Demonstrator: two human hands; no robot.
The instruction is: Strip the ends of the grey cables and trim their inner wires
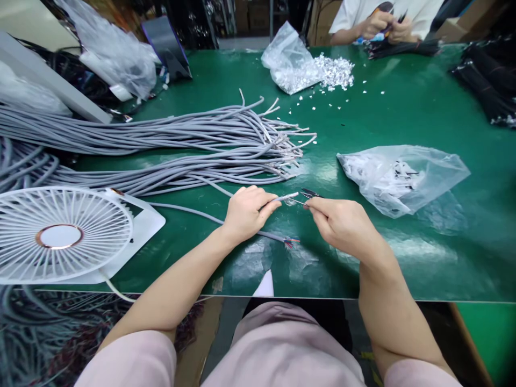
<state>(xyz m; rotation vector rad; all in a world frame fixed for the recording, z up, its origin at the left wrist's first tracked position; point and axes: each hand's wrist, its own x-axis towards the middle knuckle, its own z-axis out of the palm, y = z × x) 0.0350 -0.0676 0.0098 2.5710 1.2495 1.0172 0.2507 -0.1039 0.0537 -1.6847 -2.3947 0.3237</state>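
Note:
My left hand is closed round a grey cable, and the cable's whitish stripped end points right, out past the fingertips. Close by on the right, my right hand grips a small pointed tool with dark tips; the fingers cover most of it, so its exact kind is hidden. A thin silvery line runs from the right fingertips toward the cable end, either a strand or part of the tool. Below the hands lies another grey cable end with coloured wires fanned out.
Bundles of grey cables spread over the left of the green table. A white fan stands front left. Plastic bags of white pieces and small connectors lie right and back. A co-worker's hands work across the table.

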